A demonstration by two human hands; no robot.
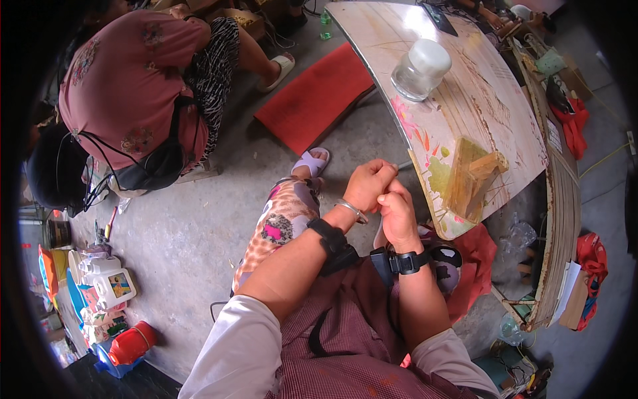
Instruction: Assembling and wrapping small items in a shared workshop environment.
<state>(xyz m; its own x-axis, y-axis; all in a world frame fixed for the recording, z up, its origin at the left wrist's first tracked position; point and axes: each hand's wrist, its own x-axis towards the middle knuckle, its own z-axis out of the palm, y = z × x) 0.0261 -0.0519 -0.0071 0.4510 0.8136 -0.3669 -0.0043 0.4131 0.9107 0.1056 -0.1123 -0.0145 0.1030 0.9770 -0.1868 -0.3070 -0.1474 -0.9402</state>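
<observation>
My left hand (370,189) and my right hand (399,216) meet over my lap, just left of the table's near corner. The left fingers are curled closed, and the right thumb and fingers pinch together against them. Whatever they hold, if anything, is too small or hidden to make out. A short grey rod-like piece (405,164) shows between the left fingertips and the table edge; I cannot tell whether it touches the hand. Closest to my hands on the table is a wooden block (465,183) with a raised wooden piece on it.
The floral-patterned table (495,126) bears a clear jar with a white lid (421,70) and a dark phone (438,18). A red mat (316,100) lies beyond my foot. At the left a person in a pink top (133,86) sits bent over. Containers (109,282) stand lower left.
</observation>
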